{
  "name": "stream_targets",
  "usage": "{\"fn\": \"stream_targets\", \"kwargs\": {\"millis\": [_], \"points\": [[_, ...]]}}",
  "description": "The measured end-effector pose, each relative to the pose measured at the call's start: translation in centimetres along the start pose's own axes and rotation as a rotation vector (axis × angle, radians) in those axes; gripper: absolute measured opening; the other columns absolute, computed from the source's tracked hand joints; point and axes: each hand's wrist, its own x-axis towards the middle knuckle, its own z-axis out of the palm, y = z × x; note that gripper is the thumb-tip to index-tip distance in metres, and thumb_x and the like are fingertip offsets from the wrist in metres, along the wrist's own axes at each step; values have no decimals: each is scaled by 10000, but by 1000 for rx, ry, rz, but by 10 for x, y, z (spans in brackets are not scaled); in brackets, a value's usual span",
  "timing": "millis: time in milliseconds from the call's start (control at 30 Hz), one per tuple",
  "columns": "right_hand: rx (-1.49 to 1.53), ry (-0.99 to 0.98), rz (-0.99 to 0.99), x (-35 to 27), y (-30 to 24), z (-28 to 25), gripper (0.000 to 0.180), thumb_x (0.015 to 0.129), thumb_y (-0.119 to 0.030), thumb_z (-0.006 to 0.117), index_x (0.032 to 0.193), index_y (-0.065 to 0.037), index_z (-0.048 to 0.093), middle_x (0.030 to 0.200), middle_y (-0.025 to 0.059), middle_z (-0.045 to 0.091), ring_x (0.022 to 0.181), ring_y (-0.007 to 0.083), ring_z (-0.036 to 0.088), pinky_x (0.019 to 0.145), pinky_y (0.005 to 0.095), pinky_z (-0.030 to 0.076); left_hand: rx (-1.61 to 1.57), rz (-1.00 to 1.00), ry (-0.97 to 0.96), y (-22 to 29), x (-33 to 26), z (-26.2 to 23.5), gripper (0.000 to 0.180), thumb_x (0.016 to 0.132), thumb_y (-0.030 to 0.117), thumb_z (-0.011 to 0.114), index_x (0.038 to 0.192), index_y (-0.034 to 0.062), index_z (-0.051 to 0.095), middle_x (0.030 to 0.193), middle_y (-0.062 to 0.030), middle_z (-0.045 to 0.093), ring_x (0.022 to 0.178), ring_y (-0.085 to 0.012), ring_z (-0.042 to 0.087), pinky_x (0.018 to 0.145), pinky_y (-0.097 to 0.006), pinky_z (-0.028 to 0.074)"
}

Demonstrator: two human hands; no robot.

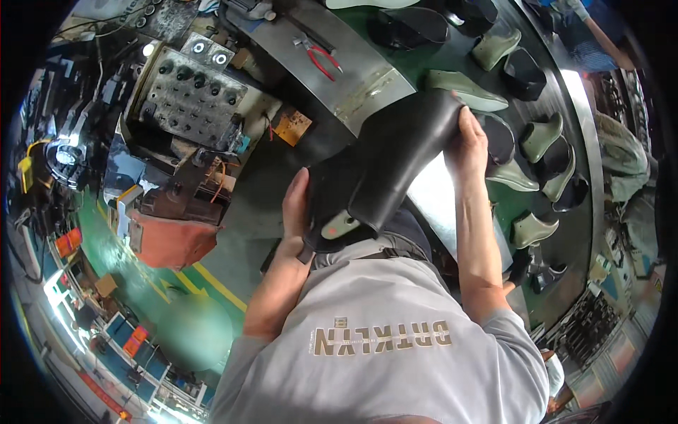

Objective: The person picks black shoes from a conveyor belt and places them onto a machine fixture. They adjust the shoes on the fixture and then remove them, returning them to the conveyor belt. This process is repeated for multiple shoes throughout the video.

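A black rubber boot lay tilted across the person's chest, its foot end low by the grey shirt and its open shaft pointing up toward the curved green conveyor table. The left hand cupped the foot end, fingers hidden behind the rubber and thumb side flat along its edge; the right hand closed over the rim of the shaft, fingers curled round it. A pale green last showed inside the boot's foot. On the conveyor at least six more pale green lasts stood or lay, beside about five black boot pieces. One pair of red-handled pliers rested on the metal bench. A small orange square tag hung below the bench edge, near a grey machine block with rows of dark holes. Yellow lines crossed the green floor
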Motion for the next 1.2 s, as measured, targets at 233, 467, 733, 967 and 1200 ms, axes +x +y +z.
{"fn": "stream_targets", "kwargs": {"millis": [233, 467, 733, 967, 1200], "points": [[-188, -192, 148, 30, -13, 23, 323, 977, -218, 584, 1193, 15, 642, 1039, 77, 689, 903, 116, 628, 799, 271, 502, 176, -340, -189, -2, 11, 3, 427, 1040, 428, 361, 1239, 80, 510, 1179, -69, 568, 1124, -174, 535, 1006, -338, 417], [-265, -517, 202, 53, 12, 103, 349, 965, -267, 600, 1186, 0, 650, 1035, 63, 698, 903, 130, 649, 830, 283, 516, 590, 56, -181, 46, -1, -1, 436, 981, 229, 576, 1301, -45, 465, 1087, -65, 598, 1009, -137, 574, 923, -296, 443], [-203, -668, 424, 36, 62, 245, 234, 911, -172, 680, 1066, 3, 701, 935, 52, 714, 807, 110, 649, 759, 263, 514, 705, 501, 227, 106, -21, -34, 278, 1007, 228, 524, 1100, -25, 591, 942, -22, 619, 850, -75, 528, 754, -232, 437], [-298, -959, 535, -10, 93, 421, 186, 924, -259, 672, 995, -95, 620, 838, -61, 632, 698, 6, 565, 583, 149, 420, 425, 723, 538, 215, -69, -89, 283, 1021, 238, 509, 877, 7, 588, 746, 66, 467, 693, -26, 382, 592, -210, 329], [-413, -1076, 359, -44, 161, 539, 233, 928, -318, 655, 928, -85, 648, 776, -42, 617, 608, 20, 539, 542, 192, 443, 149, 780, 615, 304, -97, -158, 283, 1037, 221, 462, 945, 2, 615, 790, 32, 549, 707, -44, 451, 639, -211, 381]]}}
